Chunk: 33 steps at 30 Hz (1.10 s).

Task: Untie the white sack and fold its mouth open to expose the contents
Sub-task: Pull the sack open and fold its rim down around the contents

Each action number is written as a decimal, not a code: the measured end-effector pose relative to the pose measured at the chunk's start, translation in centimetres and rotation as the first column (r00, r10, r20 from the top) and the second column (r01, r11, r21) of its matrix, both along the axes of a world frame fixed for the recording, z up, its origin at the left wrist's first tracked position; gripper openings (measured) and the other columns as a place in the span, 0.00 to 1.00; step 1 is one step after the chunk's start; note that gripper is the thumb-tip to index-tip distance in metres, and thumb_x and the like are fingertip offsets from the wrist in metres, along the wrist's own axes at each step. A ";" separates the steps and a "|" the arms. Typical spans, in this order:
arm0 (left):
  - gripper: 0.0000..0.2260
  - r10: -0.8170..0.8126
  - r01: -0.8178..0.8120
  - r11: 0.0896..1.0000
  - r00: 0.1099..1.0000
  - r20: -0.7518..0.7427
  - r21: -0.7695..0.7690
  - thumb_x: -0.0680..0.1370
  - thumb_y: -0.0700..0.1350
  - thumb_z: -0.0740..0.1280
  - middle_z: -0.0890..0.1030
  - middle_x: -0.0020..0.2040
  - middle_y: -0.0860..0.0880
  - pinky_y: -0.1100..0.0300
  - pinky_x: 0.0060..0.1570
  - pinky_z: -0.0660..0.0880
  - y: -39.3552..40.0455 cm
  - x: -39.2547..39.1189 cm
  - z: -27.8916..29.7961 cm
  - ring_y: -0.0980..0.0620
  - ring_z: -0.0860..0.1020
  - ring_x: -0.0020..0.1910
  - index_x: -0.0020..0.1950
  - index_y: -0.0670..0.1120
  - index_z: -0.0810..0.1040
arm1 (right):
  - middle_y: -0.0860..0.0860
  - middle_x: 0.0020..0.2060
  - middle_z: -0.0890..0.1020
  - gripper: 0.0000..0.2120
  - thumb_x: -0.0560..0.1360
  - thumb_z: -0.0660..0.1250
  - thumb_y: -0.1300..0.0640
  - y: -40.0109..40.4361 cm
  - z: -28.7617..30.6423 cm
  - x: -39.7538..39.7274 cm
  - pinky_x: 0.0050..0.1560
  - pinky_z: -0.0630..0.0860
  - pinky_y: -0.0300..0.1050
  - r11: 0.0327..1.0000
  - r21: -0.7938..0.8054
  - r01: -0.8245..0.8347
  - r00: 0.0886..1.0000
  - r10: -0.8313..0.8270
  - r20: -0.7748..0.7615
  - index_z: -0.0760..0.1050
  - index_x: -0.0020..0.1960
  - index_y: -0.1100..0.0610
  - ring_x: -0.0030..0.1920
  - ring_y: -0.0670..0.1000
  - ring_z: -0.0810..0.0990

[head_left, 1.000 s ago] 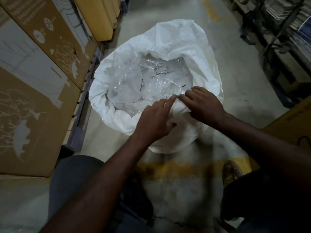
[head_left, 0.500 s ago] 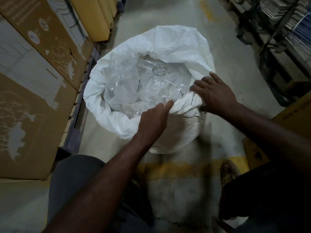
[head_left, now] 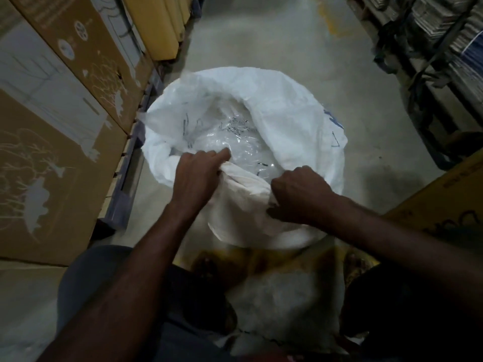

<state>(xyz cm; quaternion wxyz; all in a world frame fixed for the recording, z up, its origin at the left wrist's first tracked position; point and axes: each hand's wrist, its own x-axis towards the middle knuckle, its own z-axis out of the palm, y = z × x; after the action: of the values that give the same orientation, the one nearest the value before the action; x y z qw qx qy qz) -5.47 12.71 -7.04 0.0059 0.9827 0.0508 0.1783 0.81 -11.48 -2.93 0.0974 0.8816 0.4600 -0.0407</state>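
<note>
Warehouse aisle, concrete floor (head_left: 261, 43), cartons (head_left: 65, 113) left. White sack (head_left: 287, 121) standing mid-floor, already untied, clear plastic liner (head_left: 230, 142) showing. Left hand (head_left: 196, 176) and right hand (head_left: 300, 194) both gripping near rim, folding it outward; far rim probably remaining.

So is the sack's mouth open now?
Open: the white sack gapes, clear plastic showing inside; left hand and right hand grip its near rim.

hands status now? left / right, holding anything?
Left hand: closed, gripping the near rim of the white sack.
Right hand: closed, gripping the same near rim, further right.
</note>
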 end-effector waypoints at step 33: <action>0.21 -0.050 0.049 0.999 0.991 0.127 0.016 0.79 0.39 0.60 0.84 0.65 0.49 0.48 0.48 0.79 -1.8 -0.2 1.2 0.39 0.82 0.60 0.69 0.52 0.81 | 0.62 0.77 0.70 0.13 0.75 0.66 0.59 1.1 -4.1 3.4 0.60 0.75 0.57 0.791 0.458 -0.407 0.913 0.375 0.164 0.69 0.58 0.53 0.66 0.63 0.77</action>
<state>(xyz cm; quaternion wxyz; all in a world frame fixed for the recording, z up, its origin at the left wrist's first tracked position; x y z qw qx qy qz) -5.69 10.92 -5.87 0.0073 0.9703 0.0248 0.2406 4.16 -10.37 -7.04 -0.1044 0.7643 0.6240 0.1245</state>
